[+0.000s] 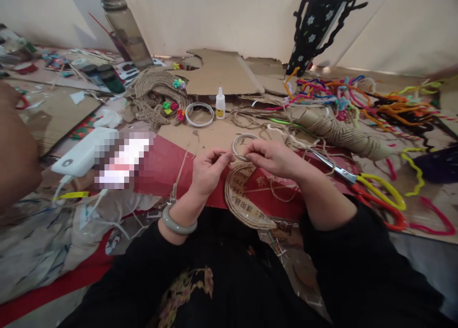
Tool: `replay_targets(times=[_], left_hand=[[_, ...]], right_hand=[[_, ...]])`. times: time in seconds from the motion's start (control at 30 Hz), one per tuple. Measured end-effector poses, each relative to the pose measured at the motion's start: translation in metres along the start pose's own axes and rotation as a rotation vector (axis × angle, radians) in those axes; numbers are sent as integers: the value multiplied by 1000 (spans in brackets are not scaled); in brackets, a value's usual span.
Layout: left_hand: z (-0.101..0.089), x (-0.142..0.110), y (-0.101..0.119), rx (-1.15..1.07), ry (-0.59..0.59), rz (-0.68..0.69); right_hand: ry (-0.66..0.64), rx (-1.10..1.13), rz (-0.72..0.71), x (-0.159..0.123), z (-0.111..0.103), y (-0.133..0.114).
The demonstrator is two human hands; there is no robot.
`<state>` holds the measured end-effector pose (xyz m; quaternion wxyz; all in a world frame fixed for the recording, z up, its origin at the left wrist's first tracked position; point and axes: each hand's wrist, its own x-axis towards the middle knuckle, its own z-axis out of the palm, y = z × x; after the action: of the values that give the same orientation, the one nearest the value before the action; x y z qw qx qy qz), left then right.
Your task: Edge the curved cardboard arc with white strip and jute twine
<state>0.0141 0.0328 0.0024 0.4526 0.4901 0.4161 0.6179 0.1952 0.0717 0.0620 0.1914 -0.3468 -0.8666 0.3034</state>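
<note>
My left hand, with a pale bangle at its wrist, pinches a thin strand of jute twine. The same strand runs to my right hand, whose fingertips are closed on it. Just below the hands is a crescent-shaped cardboard piece with printed characters and twine along its curved edge. Behind my fingers lies a white ring, partly covered by the right hand. Farther back are another white ring and a small white glue bottle, standing upright.
Scissors with yellow and orange handles lie right, near a twine roll and colourful pipe cleaners. A twine-covered piece with small flowers, a white power bank and a tall bottle are left. Another person's arm shows far left.
</note>
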Motion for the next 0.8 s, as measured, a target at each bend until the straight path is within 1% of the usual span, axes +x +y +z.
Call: replay_targets(times=[0.1,0.2,0.3,0.4,0.47,0.57,0.63,0.67,0.7,0.8], left_hand=[[1,0,0,4,16,-20],[1,1,0,35,30,-34],[1,1,0,94,42,2],[0,0,0,142,34,68],[1,-1,0,148,49,83],[2,-2,1,123,48,44],[2,-2,3,93,29,20],[2,-1,3,74,38,10],[2,-1,4,48,70,-4],[0,2,6,-43,222,-42]], right_hand=[[15,-16,-12,-3,-5,5],[41,-92,27,-4,-6,7],[91,-123,48,-2,1,3],[53,-146,-21,1,11,-5],[50,-188,-43,3,15,-8],[82,-218,-20,1,15,-7],[96,-204,9,-1,12,-4],[112,-186,25,-2,9,-2],[138,-161,43,-4,6,-1],[255,-68,109,-7,-2,5]])
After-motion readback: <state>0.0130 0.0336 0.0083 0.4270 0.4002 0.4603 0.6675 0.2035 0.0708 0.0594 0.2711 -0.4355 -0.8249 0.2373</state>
